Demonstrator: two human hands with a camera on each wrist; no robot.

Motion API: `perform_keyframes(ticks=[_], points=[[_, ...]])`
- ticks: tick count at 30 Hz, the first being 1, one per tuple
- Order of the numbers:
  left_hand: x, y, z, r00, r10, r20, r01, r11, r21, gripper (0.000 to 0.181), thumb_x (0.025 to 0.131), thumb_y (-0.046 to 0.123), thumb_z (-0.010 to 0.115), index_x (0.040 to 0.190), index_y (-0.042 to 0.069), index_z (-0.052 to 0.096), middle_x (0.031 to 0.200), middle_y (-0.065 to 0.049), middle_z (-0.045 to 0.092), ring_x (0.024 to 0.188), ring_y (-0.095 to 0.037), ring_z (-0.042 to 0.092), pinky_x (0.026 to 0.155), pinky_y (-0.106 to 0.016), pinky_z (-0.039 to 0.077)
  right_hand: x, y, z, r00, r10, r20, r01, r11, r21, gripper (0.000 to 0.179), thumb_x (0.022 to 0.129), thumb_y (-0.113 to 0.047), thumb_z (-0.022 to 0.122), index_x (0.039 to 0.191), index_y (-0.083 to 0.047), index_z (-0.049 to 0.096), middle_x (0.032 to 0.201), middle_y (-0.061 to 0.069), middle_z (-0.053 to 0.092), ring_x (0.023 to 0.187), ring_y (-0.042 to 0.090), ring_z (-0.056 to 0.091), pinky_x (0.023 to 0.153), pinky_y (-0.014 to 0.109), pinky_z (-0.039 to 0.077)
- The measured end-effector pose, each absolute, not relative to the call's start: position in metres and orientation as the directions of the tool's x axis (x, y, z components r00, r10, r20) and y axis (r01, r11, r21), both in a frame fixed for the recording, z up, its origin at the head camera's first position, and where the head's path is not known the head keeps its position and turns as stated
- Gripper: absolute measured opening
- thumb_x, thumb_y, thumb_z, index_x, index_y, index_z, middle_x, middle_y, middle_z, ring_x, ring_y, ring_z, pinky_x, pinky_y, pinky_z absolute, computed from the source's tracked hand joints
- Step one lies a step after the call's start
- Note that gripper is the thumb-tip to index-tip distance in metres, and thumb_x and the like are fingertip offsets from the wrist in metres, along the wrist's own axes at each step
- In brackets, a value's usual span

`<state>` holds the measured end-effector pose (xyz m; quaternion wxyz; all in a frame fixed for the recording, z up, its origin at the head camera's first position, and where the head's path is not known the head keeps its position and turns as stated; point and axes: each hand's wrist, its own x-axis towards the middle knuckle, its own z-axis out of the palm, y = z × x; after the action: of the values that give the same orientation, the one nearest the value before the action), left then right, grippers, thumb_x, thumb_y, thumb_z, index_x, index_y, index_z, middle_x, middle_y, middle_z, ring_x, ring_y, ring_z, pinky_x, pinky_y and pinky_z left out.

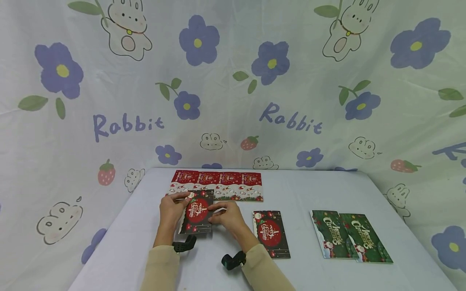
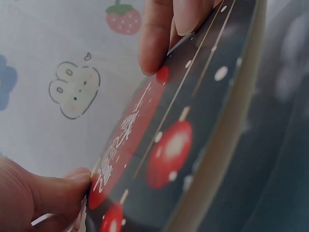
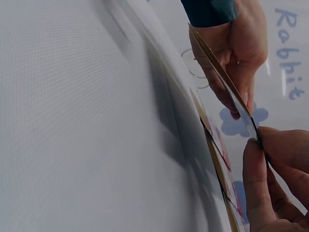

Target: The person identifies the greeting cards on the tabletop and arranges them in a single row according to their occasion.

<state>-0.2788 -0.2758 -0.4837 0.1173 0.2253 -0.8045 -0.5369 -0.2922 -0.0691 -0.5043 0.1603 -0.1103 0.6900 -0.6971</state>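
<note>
A dark booklet (image 1: 198, 226) with a red circle and "Merry Christmas" lettering is held tilted above the table, near its left side. My left hand (image 1: 172, 210) grips its left edge toward the top, fingers over the cover. With thumb and fingers, my right hand (image 1: 228, 217) pinches the right edge. In the right wrist view the booklet (image 3: 227, 79) appears edge-on, and the right hand (image 3: 277, 179) pinches its near end. The left wrist view shows the cover (image 2: 176, 145) close up, with red baubles and white dots.
Behind the hands lies an overlapping row of red-and-white booklets (image 1: 227, 186). A matching dark booklet (image 1: 271, 234) lies right of the right forearm. Farther right, two green booklets (image 1: 333, 234) overlap on the white table (image 1: 123, 250). A rabbit-print curtain (image 1: 225, 89) hangs behind.
</note>
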Motion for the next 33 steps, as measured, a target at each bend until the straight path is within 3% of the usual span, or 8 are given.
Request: perform_keyframes(ticks=[9,24,33], points=[[-0.278,-0.276,-0.479,-0.884,-0.460,-0.090,-0.243,0.285,0.927,0.027,0.098,0.001,0.070,0.125,0.001,0.075,0.127,-0.022,0.066,0.108,-0.030,0.064,0.079,-0.029,0.052,-0.294,-0.068,-0.504,-0.929,-0.363,-0.072,0.085,-0.020,-0.996,0.032,0.080,0.014,0.082,0.108,-0.001,0.080,0.114,0.006,0.069,0.082,0.013,0.068,0.072,0.029,0.058],[-0.278,-0.280,-0.482,-0.929,-0.352,-0.114,-0.219,0.277,0.936,0.032,0.098,0.002,0.071,0.130,0.003,0.071,0.135,-0.020,0.063,0.112,-0.028,0.065,0.086,-0.033,0.049,-0.298,-0.063,-0.504,-0.939,-0.335,-0.074,0.093,-0.041,-0.995,0.032,0.081,0.014,0.079,0.111,0.001,0.079,0.100,0.017,0.071,0.077,0.014,0.070,0.072,0.030,0.057],[-0.280,-0.282,-0.485,-0.951,-0.278,-0.136,-0.211,0.262,0.942,0.029,0.096,-0.001,0.073,0.124,0.002,0.073,0.130,-0.018,0.064,0.099,-0.019,0.068,0.083,-0.030,0.051,-0.303,-0.060,-0.505,-0.955,-0.291,-0.063,0.085,-0.064,-0.994,0.036,0.079,0.018,0.078,0.113,0.003,0.078,0.119,0.013,0.065,0.081,0.013,0.066,0.071,0.025,0.056]])
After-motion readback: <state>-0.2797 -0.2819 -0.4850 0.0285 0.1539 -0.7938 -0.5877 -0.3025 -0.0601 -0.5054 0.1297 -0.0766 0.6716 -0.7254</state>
